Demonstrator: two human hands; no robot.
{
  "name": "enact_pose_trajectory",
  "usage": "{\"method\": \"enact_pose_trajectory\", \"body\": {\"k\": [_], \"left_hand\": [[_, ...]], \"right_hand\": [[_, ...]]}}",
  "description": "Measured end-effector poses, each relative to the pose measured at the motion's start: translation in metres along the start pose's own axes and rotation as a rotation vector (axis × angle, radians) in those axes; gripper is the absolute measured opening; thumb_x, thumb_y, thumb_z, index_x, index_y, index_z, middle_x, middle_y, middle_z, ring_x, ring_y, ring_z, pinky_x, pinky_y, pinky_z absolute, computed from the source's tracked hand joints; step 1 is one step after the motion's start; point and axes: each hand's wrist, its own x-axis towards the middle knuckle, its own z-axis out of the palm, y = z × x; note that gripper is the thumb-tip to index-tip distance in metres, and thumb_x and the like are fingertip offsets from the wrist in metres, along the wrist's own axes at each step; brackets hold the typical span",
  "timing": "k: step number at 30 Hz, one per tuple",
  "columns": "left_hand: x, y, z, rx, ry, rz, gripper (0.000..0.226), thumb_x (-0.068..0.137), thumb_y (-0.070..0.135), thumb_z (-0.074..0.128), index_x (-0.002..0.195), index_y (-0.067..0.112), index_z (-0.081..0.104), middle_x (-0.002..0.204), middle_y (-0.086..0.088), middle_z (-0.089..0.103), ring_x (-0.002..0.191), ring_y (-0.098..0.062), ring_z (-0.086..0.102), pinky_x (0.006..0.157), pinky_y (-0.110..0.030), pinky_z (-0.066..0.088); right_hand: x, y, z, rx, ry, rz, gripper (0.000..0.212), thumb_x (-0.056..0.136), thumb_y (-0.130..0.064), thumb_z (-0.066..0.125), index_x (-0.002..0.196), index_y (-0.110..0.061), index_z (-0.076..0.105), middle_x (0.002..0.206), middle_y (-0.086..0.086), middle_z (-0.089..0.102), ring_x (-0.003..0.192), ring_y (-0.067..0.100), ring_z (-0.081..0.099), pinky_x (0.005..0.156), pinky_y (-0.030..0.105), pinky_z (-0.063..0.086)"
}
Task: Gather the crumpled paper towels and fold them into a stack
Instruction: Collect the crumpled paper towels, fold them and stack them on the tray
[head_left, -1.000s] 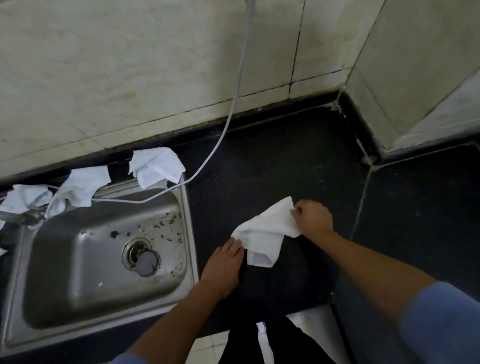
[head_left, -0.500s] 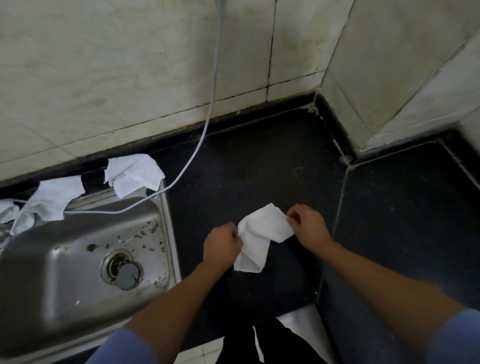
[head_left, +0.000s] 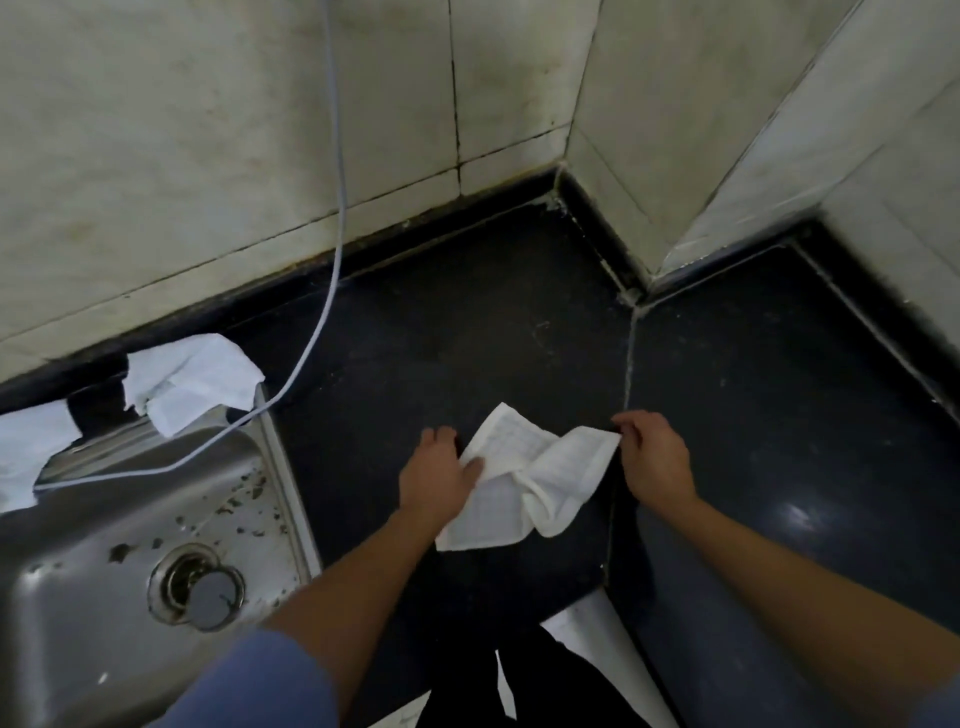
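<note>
Paper towel (head_left: 524, 483): white, rumpled, partly spread; I see it stretched between left hand (head_left: 439, 478) and right hand (head_left: 654, 462), over the dark counter (head_left: 467, 338), just right of the sink (head_left: 291, 467).
Left hand: grasping the towel's left edge, thumb laid on top, other fingers curled behind it.
Right hand: pinching the towel's far right corner between thumb and fingertips, knuckles up.
Towel contact: lower flap droops toward the counter edge; from my feed I can't say whether it touches the surface or hangs just above it.
Second towel (head_left: 192, 382): crumpled, lying on the back corner of the sink rim, partly over the counter, well apart from the hands.
Third towel (head_left: 28, 452): crumpled, on the sink's back rim at the left border of my view, cut off by the frame.
Sink: steel, spotted with dark specks, round drain plug (head_left: 213, 597) sitting in the drain.
Cable (head_left: 338, 208): pale, runs down the tiled wall (head_left: 208, 130), passes just beside the second towel and crosses the sink's back edge.
Sleeves: blue, left sleeve (head_left: 260, 680) at the bottom of view; forearms bare.
</note>
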Motion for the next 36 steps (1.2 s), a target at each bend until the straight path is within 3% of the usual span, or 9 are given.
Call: {"method": "enact_pose_trajectory", "body": {"k": [3,5,8,11,16,19,24,29,36], "left_hand": [[0.012,-0.002,0.000,-0.003,-0.111,-0.048,0.010,0.084,0.029,0.064,0.084,0.019,0.061,0.083,0.004,0.062,0.082,-0.016,0.063,0.068,-0.033,0.052],[0.010,-0.005,-0.003,-0.165,0.015,-0.121,0.011,0.083,0.021,0.065,0.075,0.018,0.059,0.075,0.003,0.063,0.071,-0.013,0.060,0.062,-0.029,0.047],[0.001,-0.019,-0.010,-0.399,0.310,-0.319,0.010,0.086,0.014,0.063,0.077,0.011,0.058,0.074,-0.002,0.060,0.069,-0.018,0.056,0.063,-0.026,0.039],[-0.011,-0.036,-0.012,-0.441,0.387,-0.455,0.011,0.087,0.012,0.061,0.080,0.006,0.055,0.073,-0.006,0.056,0.072,-0.025,0.057,0.062,-0.028,0.037],[-0.017,-0.061,-0.012,-0.360,0.323,-0.511,0.012,0.086,0.017,0.062,0.080,0.009,0.056,0.077,-0.007,0.059,0.075,-0.028,0.061,0.062,-0.031,0.043],[-0.018,-0.066,-0.019,-0.152,0.289,-0.393,0.011,0.086,0.023,0.063,0.086,0.017,0.054,0.086,-0.001,0.058,0.075,-0.021,0.059,0.068,-0.035,0.053],[-0.014,-0.057,-0.025,0.141,0.184,0.138,0.017,0.090,0.024,0.056,0.105,0.017,0.057,0.107,0.001,0.051,0.095,-0.016,0.053,0.075,-0.033,0.051],[-0.019,-0.063,-0.007,0.343,0.030,0.286,0.034,0.090,0.038,0.054,0.119,0.020,0.054,0.121,-0.001,0.044,0.109,-0.017,0.042,0.089,-0.030,0.046],[-0.040,-0.060,0.001,0.380,0.146,0.510,0.024,0.074,0.028,0.074,0.093,0.017,0.066,0.097,-0.001,0.057,0.085,-0.018,0.056,0.069,-0.033,0.053]], "right_hand": [[-0.007,-0.012,0.004,0.017,0.031,0.038,0.026,0.099,-0.030,0.047,0.114,-0.014,0.060,0.110,0.006,0.058,0.091,0.018,0.056,0.079,0.028,0.039],[-0.010,-0.021,0.008,0.023,0.023,0.011,0.033,0.095,-0.036,0.054,0.122,-0.017,0.056,0.120,0.003,0.051,0.095,0.016,0.056,0.082,0.030,0.044],[-0.015,-0.034,0.025,-0.129,0.021,-0.322,0.037,0.087,-0.024,0.067,0.121,-0.015,0.059,0.130,0.008,0.050,0.112,0.025,0.051,0.087,0.035,0.046],[-0.021,-0.051,0.053,-0.326,-0.100,-0.677,0.028,0.072,-0.013,0.077,0.099,-0.015,0.070,0.113,0.008,0.063,0.097,0.029,0.061,0.066,0.035,0.054],[-0.013,-0.049,0.069,-0.479,-0.342,-0.669,0.017,0.080,-0.014,0.069,0.097,-0.015,0.071,0.111,0.005,0.060,0.096,0.027,0.059,0.069,0.037,0.056],[-0.011,-0.050,0.060,-0.515,-0.336,-0.649,0.023,0.080,-0.021,0.070,0.103,-0.016,0.070,0.119,0.006,0.060,0.103,0.028,0.059,0.072,0.037,0.055],[-0.042,-0.051,0.050,-0.502,-0.376,-0.844,0.038,0.071,-0.045,0.073,0.102,-0.024,0.067,0.099,-0.002,0.062,0.085,0.017,0.059,0.060,0.032,0.053],[-0.057,-0.006,0.043,-0.582,-0.407,-0.831,0.019,0.063,-0.019,0.077,0.074,-0.026,0.064,0.072,-0.006,0.056,0.063,0.015,0.056,0.045,0.025,0.041],[-0.064,-0.015,0.026,-0.478,-0.371,-0.812,0.018,0.083,-0.030,0.052,0.079,-0.023,0.068,0.079,-0.005,0.058,0.070,0.015,0.058,0.049,0.023,0.043]]}}
